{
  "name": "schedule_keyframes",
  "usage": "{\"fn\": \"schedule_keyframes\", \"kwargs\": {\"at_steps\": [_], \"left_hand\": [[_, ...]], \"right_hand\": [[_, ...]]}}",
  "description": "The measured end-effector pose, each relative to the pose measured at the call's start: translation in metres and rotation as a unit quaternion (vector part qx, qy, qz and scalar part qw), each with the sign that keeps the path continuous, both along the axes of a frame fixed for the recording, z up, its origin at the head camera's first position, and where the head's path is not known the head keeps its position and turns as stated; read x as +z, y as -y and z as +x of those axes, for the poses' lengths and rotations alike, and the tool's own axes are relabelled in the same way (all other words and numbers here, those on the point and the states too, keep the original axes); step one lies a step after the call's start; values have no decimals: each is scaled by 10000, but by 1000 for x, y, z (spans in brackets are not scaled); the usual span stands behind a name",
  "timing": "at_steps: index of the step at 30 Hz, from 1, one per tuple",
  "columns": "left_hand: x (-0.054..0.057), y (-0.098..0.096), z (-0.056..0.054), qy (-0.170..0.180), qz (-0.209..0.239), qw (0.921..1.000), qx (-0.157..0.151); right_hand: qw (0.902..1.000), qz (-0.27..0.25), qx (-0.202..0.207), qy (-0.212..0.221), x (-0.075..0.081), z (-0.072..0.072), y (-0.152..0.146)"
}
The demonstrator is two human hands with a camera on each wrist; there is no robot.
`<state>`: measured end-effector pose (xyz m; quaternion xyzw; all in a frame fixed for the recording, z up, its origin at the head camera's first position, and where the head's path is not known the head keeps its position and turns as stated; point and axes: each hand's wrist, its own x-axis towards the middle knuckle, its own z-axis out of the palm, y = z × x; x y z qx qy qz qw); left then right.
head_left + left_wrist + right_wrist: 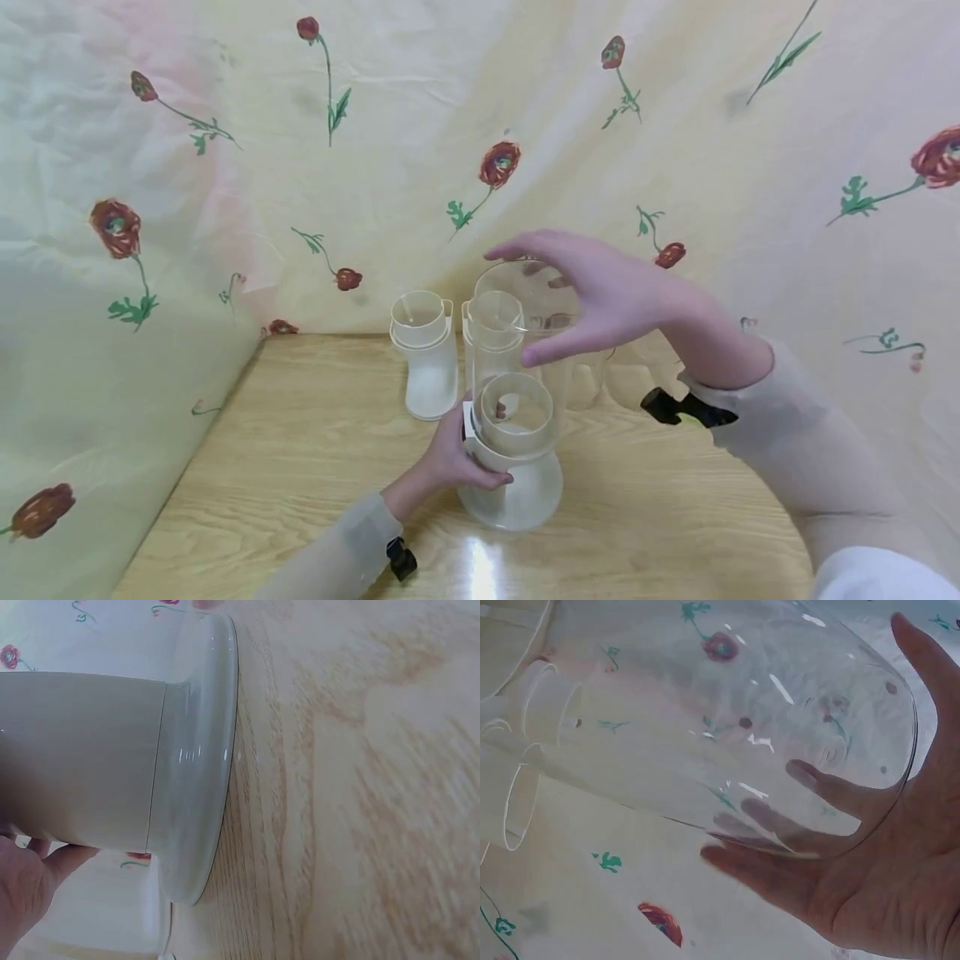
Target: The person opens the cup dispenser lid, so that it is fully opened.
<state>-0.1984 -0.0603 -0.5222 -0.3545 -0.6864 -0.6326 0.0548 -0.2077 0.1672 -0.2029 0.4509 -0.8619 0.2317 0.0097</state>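
Note:
In the head view my left hand (450, 454) grips the side of a white cylindrical stand (521, 492). Its flared round foot (202, 765) meets the wooden tabletop in the left wrist view. A tall clear glass cylinder (551, 392) rises over the stand's upper ring, which shows through it. Around the glass's upper rim, my right hand (607, 296) spreads its thumb and fingers. Through the wall of the clear glass cylinder (705, 750), several right fingers show in the right wrist view, while the thumb (922, 652) stands apart from the rim.
Two more white stands, one on the left (429, 367) and one partly behind the glass (491, 329), stand toward the back. Clear rounded glassware (630, 379) is to their right. A flowered cloth (405, 167) hangs behind the wooden table (322, 433).

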Motion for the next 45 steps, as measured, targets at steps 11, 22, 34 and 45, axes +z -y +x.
{"fn": "schedule_keyframes", "kwargs": {"at_steps": [11,22,34,45], "left_hand": [[0,-1,-2,-166,-133,9998,-11],[-3,1,-4,-194,-134,9997,30],[-3,2,-3,-86,-217,9997,32],[-3,3,-6,-201,-287,9994,59]], "right_hand": [[9944,1001,-234,-235,21,16,6],[9873,1561,67,-289,42,0,14],[9822,1855,-42,-277,38,11,14],[9825,1823,-131,-371,40,13,23]]}}
